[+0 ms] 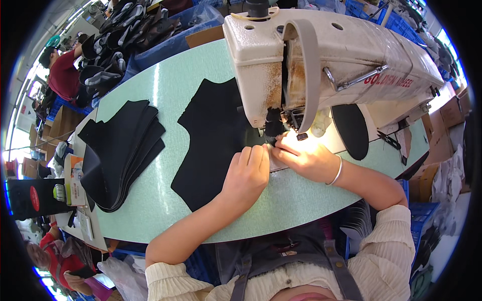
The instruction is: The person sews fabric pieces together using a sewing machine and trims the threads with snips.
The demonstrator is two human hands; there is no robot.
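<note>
A large black fabric piece [208, 145] with a notched outline lies on the pale green table, its right part running under the head of a white sewing machine [261, 60]. My left hand [246, 173] has its fingers curled and closed on the fabric's right edge, just in front of the needle area. Close beside it, under the machine's lamp, my right hand [309, 158] pinches the black material at the presser foot. The needle and the fingertips there are partly hidden by the machine and bright glare.
A stack of similar black pieces [120, 155] lies at the left. Right of the machine's needle area are a black oval piece [350, 131] and small black thread snips [390, 140]. A blue bin [173, 37] stands behind the table; two other people are at the left.
</note>
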